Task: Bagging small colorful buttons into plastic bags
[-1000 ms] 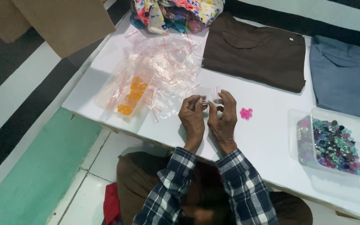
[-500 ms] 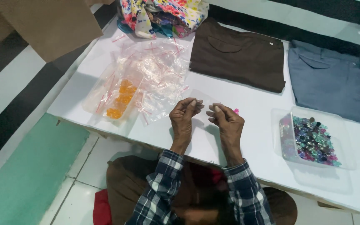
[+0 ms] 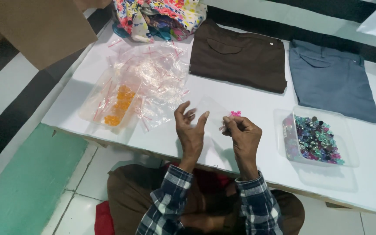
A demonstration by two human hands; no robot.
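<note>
Above the near edge of the white table [image 3: 249, 98] we see both hands raised. Our right hand [image 3: 243, 138] is closed in a pinch, thumb and forefinger pressed together on the edge of a small clear plastic bag [image 3: 214, 114]; the film is nearly invisible, so we cannot tell how much of it lies inside the grip. Our left hand [image 3: 190, 130] stands open, fingers spread and curled upward, just beside the bag's other edge; whether it touches the film we cannot tell. A small pink bead cluster [image 3: 236, 113] lies on the table just beyond the right fingertips.

Farther left rests a heap of empty clear bags [image 3: 157, 76] with red seal strips, and one bag of orange beads [image 3: 117, 104]. To the right sits a clear tray [image 3: 316, 138] filled with mixed green, purple and dark beads. Along the far side lie a folded brown shirt [image 3: 240, 56], a folded blue-grey shirt [image 3: 331, 78] and a flowered cloth bundle [image 3: 162, 15].
</note>
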